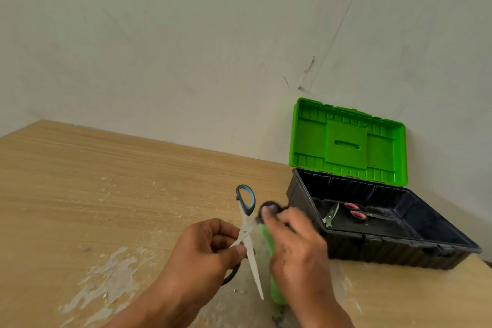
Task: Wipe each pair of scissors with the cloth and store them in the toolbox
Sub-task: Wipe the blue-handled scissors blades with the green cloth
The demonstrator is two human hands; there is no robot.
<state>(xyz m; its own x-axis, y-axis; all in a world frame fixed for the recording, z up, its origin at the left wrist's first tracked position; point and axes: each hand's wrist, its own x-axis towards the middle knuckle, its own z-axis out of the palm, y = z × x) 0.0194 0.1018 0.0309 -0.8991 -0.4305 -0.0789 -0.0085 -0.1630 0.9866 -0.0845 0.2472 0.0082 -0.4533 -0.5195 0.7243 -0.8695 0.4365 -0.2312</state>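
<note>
We see one wooden table (106, 181), one black plastic toolbox with green lid raised (372, 221), and three scissors: two inside it, red-handled (355, 212) and green-handled (331, 217). Our left hand (207, 247) pinches the blue-handled scissors (246, 226) by the blades; our right hand (295, 242) clasps the green cloth (277, 293), thumb on their handle.

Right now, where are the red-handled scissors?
In the head view, the red-handled scissors lie on the floor of the open toolbox at the right, beside a green-handled tool, beyond the right hand.
</note>
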